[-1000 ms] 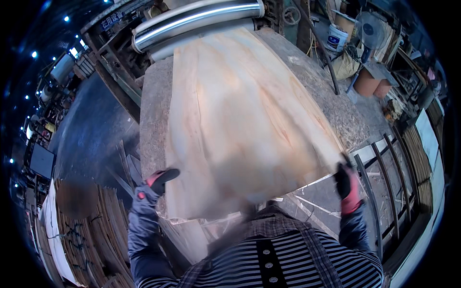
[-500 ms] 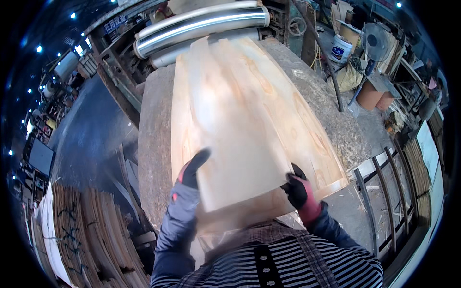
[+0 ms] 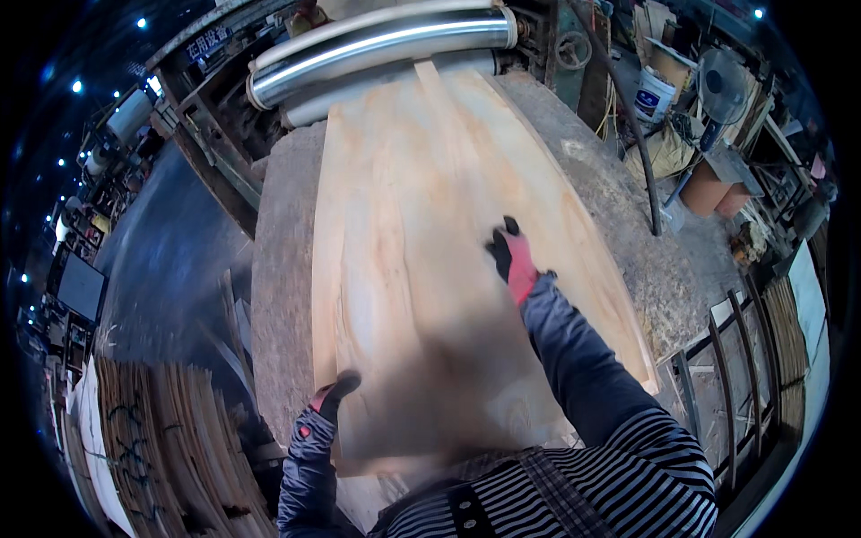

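Your right hand [image 3: 513,258] lies flat on the veneer [image 3: 430,269], left hand [image 3: 330,399] pinching its 7 o'clock edge; rollers [image 3: 377,49] at 12 could snag fingers.

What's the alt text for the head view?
A person's gloved right hand lies flat on a big pale sheet of thin wood on a rough table, and the gloved left hand touches its near left edge. Shiny metal rollers sit at the far end.
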Demonstrator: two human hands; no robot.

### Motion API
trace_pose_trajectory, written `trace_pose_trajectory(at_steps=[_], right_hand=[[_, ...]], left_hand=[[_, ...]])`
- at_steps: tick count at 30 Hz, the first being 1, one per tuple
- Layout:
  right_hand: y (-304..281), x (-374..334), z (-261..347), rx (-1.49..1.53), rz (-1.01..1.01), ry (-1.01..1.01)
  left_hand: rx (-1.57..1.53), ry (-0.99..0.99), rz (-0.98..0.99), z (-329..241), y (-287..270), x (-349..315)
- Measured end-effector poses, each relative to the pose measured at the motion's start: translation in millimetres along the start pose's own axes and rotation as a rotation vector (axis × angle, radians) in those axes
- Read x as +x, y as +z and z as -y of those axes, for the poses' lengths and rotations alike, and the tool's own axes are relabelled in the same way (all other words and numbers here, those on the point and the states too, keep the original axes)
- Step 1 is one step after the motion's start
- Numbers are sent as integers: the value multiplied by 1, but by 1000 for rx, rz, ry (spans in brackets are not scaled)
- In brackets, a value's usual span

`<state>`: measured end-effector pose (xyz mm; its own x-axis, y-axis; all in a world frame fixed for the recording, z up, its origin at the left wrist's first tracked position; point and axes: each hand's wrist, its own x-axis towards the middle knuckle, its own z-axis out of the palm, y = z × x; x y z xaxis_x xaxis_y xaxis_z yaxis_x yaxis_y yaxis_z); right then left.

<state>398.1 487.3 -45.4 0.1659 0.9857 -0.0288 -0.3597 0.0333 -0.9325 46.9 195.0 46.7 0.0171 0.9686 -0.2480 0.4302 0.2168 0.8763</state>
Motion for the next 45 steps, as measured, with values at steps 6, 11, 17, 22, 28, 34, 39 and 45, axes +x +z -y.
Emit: trace_pose_trajectory(at_steps=[6,11,17,22,28,34,39,45], right_hand=[[35,-109,72,-827,-63,-420],[-4,-212,49,-1438,427,-401],[14,-235,51,-1004,594,-240],[44,-239,63,-212,732,142],[33,-256,43,-893,662,-33],[17,-243,8,-1135,745,-634],[28,-233,-5,-1166,730,-653],[39,-243,9,-1420,848,-504]], left_hand=[[-194,-173,-70,-5,6,-2],[-376,-182,-186,-15,15,0],[-756,-208,-164,-64,-47,-8],[-737,-165,-199,-77,-63,-18],[-354,-367,-278,64,-16,2],[-249,-91,-167,51,-38,134],[-169,-101,-215,19,-29,155],[-185,-229,-186,-51,-80,127]])
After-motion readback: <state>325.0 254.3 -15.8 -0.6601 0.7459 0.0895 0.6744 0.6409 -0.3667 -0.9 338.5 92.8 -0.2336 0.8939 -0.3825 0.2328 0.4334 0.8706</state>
